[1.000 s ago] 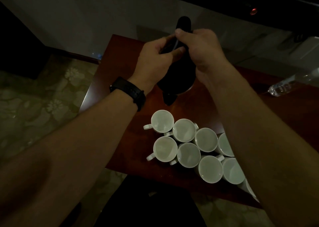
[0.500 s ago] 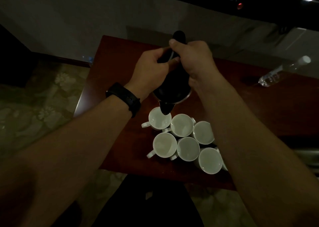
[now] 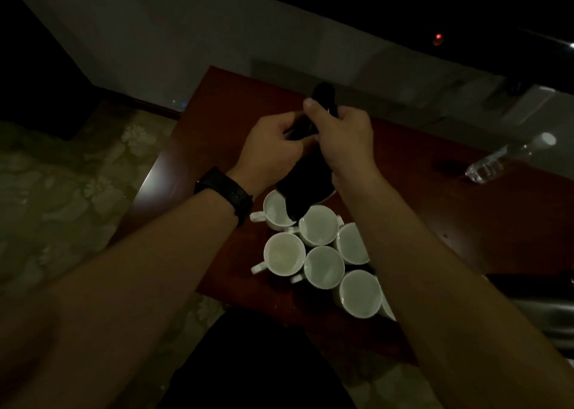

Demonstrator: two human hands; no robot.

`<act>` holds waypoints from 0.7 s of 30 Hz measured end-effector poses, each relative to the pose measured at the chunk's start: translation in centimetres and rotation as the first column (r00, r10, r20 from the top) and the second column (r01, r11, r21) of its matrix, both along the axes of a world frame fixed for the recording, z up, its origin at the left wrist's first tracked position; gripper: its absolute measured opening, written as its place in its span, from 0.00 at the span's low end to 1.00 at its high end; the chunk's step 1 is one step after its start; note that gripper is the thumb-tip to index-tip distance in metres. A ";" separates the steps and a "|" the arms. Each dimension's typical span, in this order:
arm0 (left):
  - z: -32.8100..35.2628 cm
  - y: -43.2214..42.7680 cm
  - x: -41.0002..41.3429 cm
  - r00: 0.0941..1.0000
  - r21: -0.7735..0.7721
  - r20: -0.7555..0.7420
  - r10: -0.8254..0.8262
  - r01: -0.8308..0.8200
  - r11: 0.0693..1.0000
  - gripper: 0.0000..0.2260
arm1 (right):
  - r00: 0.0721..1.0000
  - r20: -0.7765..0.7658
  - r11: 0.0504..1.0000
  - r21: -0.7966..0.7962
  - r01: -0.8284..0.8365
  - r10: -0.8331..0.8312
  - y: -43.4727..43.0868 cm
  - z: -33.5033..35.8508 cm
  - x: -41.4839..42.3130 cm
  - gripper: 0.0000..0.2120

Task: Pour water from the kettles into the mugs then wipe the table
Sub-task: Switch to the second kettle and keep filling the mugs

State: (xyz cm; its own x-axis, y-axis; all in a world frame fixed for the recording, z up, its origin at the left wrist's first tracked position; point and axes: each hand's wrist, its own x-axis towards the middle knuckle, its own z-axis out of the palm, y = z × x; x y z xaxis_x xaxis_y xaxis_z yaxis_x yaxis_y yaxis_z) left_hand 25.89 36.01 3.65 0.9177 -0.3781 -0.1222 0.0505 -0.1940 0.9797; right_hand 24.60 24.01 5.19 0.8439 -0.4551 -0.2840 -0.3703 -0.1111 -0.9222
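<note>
Dim light. Black kettle (image 3: 306, 180) is held tilted above the counter (image 3: 435, 222), spout down over the rear-left mug (image 3: 273, 211) of the white mug cluster (image 3: 323, 265). Cannot tell if water is running.

Right hand (image 3: 344, 135) is wrapped round the handle, thumb on top. Left hand (image 3: 270, 150) has its fingers (image 3: 279, 125) curled on the kettle's upper body near the lid, steadying it; wristband (image 3: 225, 192) on that wrist.

Handling, as a judgement: the kettle is rigid and likely heavy if full, with its weight shifting as it tips, so take it by the handle and add a second hand near the lid. The mugs look ceramic, fragile and tightly packed, rims touching; a low spout could knock one.

Clear bottle (image 3: 509, 158) lies well apart on the right.
</note>
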 end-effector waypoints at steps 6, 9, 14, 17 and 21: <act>-1.2 0.0 -1.3 0.999 -0.030 0.030 0.036 -0.036 0.999 0.11 | 1.000 0.019 1.000 -0.008 -0.022 0.022 0.1 -0.7 -1.2 0.10; -1.5 0.2 -2.0 0.996 -0.063 0.050 0.069 -0.066 0.996 0.10 | 0.997 0.038 0.998 -0.037 -0.060 0.061 0.3 -0.7 -1.6 0.10; -1.8 -0.2 -2.4 0.992 -0.089 0.105 0.068 -0.059 0.994 0.14 | 0.995 0.065 0.995 -0.067 -0.076 0.080 -0.2 -0.8 -2.3 0.10; -1.9 -0.5 -2.3 0.989 -0.104 0.124 0.076 -0.063 0.993 0.15 | 0.992 0.090 0.994 -0.078 -0.079 0.086 -0.4 -0.8 -2.4 0.12; -1.9 -0.6 -2.1 0.984 -0.109 0.152 0.089 -0.073 0.991 0.15 | 0.992 0.104 0.995 -0.071 -0.067 0.074 -0.7 -0.6 -2.6 0.13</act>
State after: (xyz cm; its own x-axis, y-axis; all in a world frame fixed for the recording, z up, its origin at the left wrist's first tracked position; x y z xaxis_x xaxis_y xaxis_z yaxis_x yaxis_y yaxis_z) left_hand 23.77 35.37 1.71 0.9506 -0.3045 0.0608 -0.0935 -0.0939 0.9912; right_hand 22.04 23.36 4.55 0.8982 -0.4089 -0.1614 -0.2595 -0.1968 -0.9455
